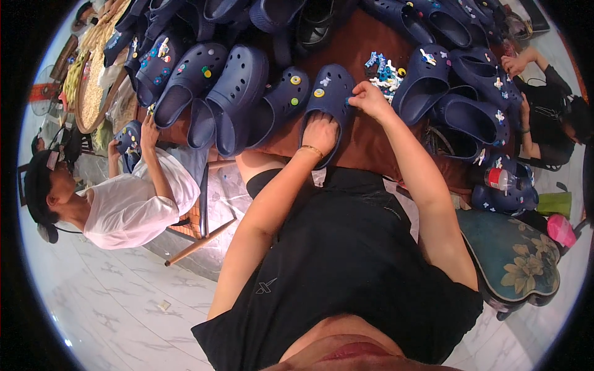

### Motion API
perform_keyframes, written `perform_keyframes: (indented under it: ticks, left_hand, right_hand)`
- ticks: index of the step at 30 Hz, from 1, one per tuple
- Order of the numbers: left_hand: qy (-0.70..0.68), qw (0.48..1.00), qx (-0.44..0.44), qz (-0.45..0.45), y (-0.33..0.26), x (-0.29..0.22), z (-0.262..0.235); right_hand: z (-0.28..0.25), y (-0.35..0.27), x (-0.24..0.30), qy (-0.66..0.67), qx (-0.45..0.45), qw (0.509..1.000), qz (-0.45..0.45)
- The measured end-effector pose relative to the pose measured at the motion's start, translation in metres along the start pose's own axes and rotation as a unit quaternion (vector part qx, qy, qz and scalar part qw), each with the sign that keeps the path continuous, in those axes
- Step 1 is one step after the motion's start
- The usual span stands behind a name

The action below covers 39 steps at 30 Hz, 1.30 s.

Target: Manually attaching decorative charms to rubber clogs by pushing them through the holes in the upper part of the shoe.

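A navy clog [334, 79] lies in front of me at the table's near edge, toe pointing away. It bears a round yellow charm [318, 93] and a small pale charm. My left hand [320, 133] reaches into its opening and holds it from inside; the fingertips are hidden under the toe. My right hand [369, 101] is closed in a pinch at the clog's right side, on a tiny blue shoe charm [349, 100] touching or nearly touching the upper. Just beyond that hand lies a pile of blue, white and black charms [387, 75].
Several navy clogs [235, 86] crowd the brown-covered table [371, 145] on both sides. At left, a person in white [133, 204] handles another clog [129, 145]. A person in black [547, 117] works at right. A bottle [498, 179] and a floral-patterned stool [513, 260] are at right.
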State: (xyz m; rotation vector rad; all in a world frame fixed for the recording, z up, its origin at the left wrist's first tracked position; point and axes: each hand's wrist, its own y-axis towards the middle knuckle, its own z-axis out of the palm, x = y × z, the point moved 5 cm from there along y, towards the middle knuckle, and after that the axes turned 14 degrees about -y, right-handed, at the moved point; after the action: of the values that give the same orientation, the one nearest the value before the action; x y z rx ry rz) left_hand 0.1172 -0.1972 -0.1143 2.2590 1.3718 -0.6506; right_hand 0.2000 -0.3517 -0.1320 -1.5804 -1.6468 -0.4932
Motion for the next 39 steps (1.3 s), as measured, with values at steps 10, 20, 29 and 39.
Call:
perform_keyframes:
  ticks: [10,20,29,39]
  left_hand:
    - [0.023,1.000,0.007,0.015,-0.002,0.000,0.002]
    - [-0.120,0.990,-0.022,0.074,-0.041,-0.014,-0.033]
    - [0.053,0.991,0.008,0.124,-0.096,-0.008,-0.059]
    - [0.009,0.973,-0.109,0.204,-0.025,-0.076,-0.272]
  right_hand:
    - [0.000,0.008,0.014,-0.142,0.004,0.990,-0.003]
    - [0.002,-0.057,-0.027,0.172,0.032,0.981,0.087]
    - [0.028,-0.082,-0.037,0.149,0.053,0.981,0.114]
    - [0.019,-0.078,-0.036,0.127,0.038,0.978,0.160]
